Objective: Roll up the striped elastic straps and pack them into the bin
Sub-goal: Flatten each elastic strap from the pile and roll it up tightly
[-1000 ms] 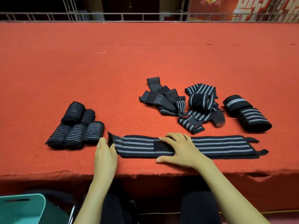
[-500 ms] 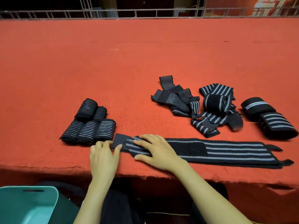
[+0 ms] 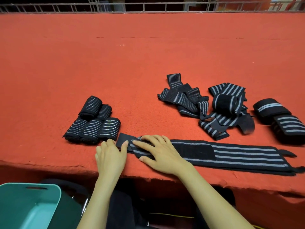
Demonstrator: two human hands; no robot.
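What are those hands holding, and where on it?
Nothing is gripped: the right hand presses the left end of the long strap; the left hand touches its tip.

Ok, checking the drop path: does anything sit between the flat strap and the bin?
Nothing visible does. The strap lies at the front of the table, left hand and right hand on its left end; the bin stands open below, to the left. The rolls lie farther back, off that line.

Bench topped with red felt, front edge frayed. Pale thread scrap lies far back on it. Grey metal railing behind. Yellow cable below.
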